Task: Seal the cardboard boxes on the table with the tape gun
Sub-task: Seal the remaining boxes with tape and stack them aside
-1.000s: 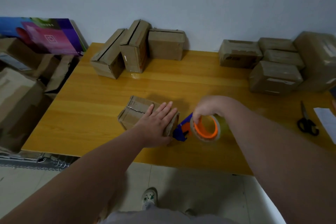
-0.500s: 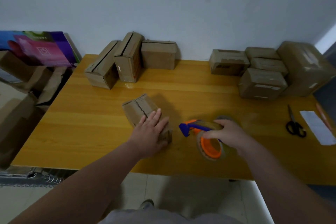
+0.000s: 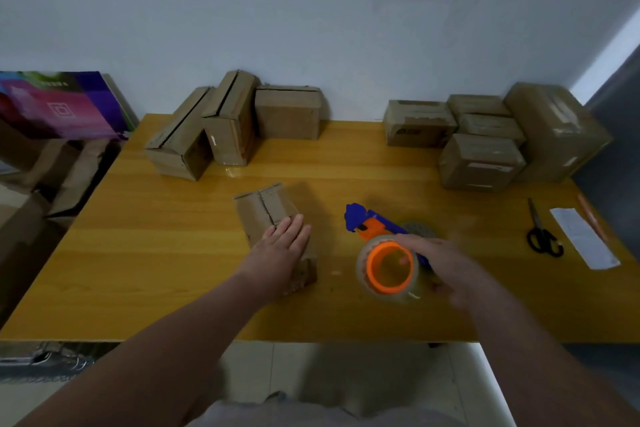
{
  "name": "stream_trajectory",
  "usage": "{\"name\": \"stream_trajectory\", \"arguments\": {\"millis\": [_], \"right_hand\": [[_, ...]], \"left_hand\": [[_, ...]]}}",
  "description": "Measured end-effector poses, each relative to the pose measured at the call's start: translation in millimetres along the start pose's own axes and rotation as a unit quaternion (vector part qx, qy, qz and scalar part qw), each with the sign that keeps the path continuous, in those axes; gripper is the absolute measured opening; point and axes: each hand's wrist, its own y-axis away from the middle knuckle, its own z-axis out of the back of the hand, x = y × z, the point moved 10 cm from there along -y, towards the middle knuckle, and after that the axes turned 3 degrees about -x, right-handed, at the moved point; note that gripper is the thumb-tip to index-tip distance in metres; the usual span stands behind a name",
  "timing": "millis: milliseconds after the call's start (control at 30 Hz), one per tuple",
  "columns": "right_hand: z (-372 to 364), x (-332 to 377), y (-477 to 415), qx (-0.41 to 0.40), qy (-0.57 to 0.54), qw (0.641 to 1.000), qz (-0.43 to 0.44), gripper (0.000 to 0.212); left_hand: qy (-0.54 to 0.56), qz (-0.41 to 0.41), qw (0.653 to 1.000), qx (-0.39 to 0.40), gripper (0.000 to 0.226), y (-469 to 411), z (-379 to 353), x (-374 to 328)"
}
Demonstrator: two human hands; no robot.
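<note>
Head view: the box (image 3: 266, 210) being sealed lies near the middle of the bench (image 3: 156, 253), toward its front edge. The left hand (image 3: 280, 250) is pressed flat on its top, fingers straight, its grip holding nothing. A dark seam runs across the exposed far part of the box; whether tape covers it cannot be told. The tape gun (image 3: 372, 227), blue with an orange hub and a clear tape roll (image 3: 389, 269), is held to the right of the box and apart from it. The grip of the right hand (image 3: 446, 263) is closed around it, though motion blur softens the fingers. One second before, the gun's nose was against the box's right end beside the left hand. It now stands clear, and the box has turned under the palm, which suggests one pass has ended and another face is being presented. Counted on the bench: nine boxes, namely this one, three in the far-left group (image 3: 230, 121) and five in the far-right group (image 3: 481, 161); one tape gun; one pair of scissors (image 3: 542, 236); one paper slip (image 3: 583, 239).
</note>
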Motion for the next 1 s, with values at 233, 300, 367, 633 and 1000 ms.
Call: {"name": "stream_trajectory", "arguments": {"millis": [233,300,367,633,1000], "right_hand": [[-13.5,-4.7,-1.7,0.058,-0.033,0.998,-0.021,0.03],[-20.2,-2.6,-2.1,0.084,-0.044,0.995,-0.014,0.028],[-23.7,-1.2,-3.1,0.094,-0.044,0.995,-0.008,0.028],[-31.8,20.1,0.9,0.09,0.071,0.989,0.092,0.046],[-40.9,59.7,22.1,0.028,0.217,0.935,0.278,0.054]], "left_hand": [[-0.043,-0.09,0.995,-0.012,0.087,9.3,3.3,17.9],[-0.052,-0.067,0.996,-0.006,0.087,10.1,0.8,29.1],[-0.033,-0.044,0.998,0.017,0.093,10.2,-3.8,36.2],[0.383,0.118,0.906,-0.136,0.046,9.7,71.2,43.0],[0.705,0.248,0.663,0.046,0.014,11.5,60.4,28.7]]}}
